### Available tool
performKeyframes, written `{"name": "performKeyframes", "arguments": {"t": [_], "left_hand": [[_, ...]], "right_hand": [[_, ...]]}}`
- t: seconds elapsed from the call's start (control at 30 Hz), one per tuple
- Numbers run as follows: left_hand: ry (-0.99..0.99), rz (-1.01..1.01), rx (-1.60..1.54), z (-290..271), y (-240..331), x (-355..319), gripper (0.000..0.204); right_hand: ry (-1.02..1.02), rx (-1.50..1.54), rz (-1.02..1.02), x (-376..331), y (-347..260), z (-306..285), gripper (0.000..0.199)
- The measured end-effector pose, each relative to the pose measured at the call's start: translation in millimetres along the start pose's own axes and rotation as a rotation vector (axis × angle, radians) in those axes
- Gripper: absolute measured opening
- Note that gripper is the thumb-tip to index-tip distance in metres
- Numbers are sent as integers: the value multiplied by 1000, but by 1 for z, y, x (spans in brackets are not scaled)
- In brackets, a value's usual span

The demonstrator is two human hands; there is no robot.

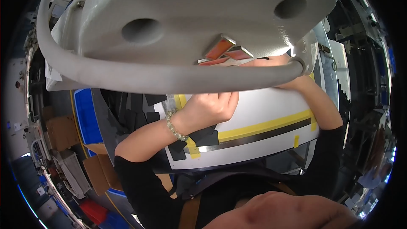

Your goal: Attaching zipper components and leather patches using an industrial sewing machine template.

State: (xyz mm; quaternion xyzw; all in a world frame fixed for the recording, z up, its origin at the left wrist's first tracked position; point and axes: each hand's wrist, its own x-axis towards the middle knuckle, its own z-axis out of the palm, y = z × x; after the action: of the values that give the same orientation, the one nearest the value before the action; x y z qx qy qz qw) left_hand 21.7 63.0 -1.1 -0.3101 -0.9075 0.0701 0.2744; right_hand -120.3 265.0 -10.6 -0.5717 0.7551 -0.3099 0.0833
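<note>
- Curled loosely over the white panel [271, 110], left hand [210, 108] with fingers folded at the panel's upper left, just under the grey tube [169, 78]; fingertips tucked out of sight, so cannot tell whether anything is pinched.
- Beaded bracelet [174, 125] on that wrist, black foam pieces [199, 138] lying on the panel just below it.
- Best kept flat and steady with the left hand pressing the panel near its corner, clear of the yellow tape strip [267, 125] and the dark stripe beside it.
- Orange-red blocks [224, 51] tucked against the underside of the grey machine housing [203, 12], close above both hands.
- Right hand [275, 61] reaching up behind the tube near those blocks; only a strip of it showing, grip state impossible to tell.
- Worth moving slowly there, judging by the tight gap between housing, tube and panel.
- Hidden: most of the panel's far edge, both sets of fingertips, whatever sits behind the housing.
- Cut off: panel's near edge by the dark-sleeved body; surroundings at the rim bent and too small to read.
</note>
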Motion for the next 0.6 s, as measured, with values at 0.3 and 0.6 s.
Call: {"name": "performKeyframes", "arguments": {"t": [0.3,0.6], "left_hand": [[19,-22,31,2,0,1,22],[-63,-44,-9,5,0,-4,28]], "right_hand": [[-46,187,149,-5,5,0,27],[41,50,56,7,-14,-9,34]]}}
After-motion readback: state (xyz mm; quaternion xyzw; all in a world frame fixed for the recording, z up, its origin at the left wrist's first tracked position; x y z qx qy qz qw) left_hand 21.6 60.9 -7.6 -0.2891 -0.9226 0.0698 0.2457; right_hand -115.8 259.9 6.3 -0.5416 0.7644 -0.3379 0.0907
